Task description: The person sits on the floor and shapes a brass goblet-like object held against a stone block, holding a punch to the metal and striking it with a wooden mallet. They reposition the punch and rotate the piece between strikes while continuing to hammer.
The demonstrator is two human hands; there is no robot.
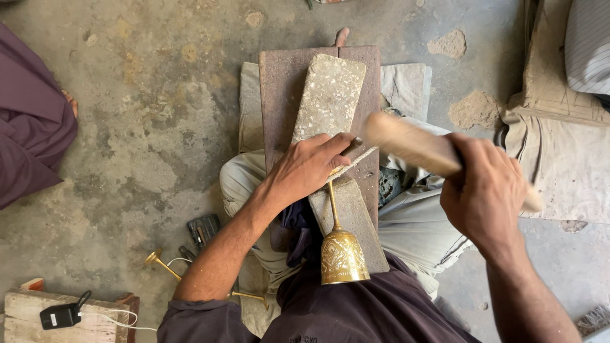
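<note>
My left hand [305, 168] fingers pinch a tool on the bell [343, 254] stem; at 3 o'clock, right hand [486, 194] grips the mallet [406, 143] (blurred).

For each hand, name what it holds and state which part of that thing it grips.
Left hand: brass bell, gripped at its handle's top end. Right hand: wooden handle, gripped along its length.

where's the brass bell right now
Low centre of the head view, the brass bell lies on a stone slab, just below the left hand.
</note>
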